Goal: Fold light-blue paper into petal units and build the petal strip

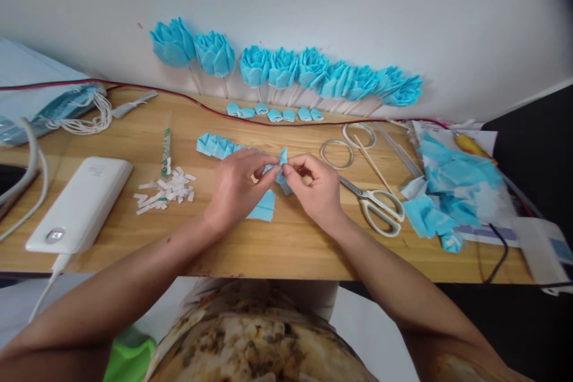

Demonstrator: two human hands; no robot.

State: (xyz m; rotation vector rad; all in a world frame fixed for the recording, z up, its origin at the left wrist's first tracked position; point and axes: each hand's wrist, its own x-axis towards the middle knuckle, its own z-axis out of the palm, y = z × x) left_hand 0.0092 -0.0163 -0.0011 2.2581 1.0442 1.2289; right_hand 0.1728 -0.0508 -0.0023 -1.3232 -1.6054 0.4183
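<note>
Between the fingertips of both hands is a small folded piece of blue paper, its pointed tip sticking up. My left hand pinches it from the left, thumb and forefinger closed. From the other side my right hand pinches the same piece. Under the left hand lies a flat blue paper square, partly covered. A row of folded blue petals runs behind the left hand, and more blue paper shows below the fingertips. Scissors with pale handles rest to the right of my right hand.
Blue paper roses on sticks lean against the wall, with small folded pieces before them. Tape rolls and a stick lie right. A bag of blue paper is farther right. White strips and a power bank are left.
</note>
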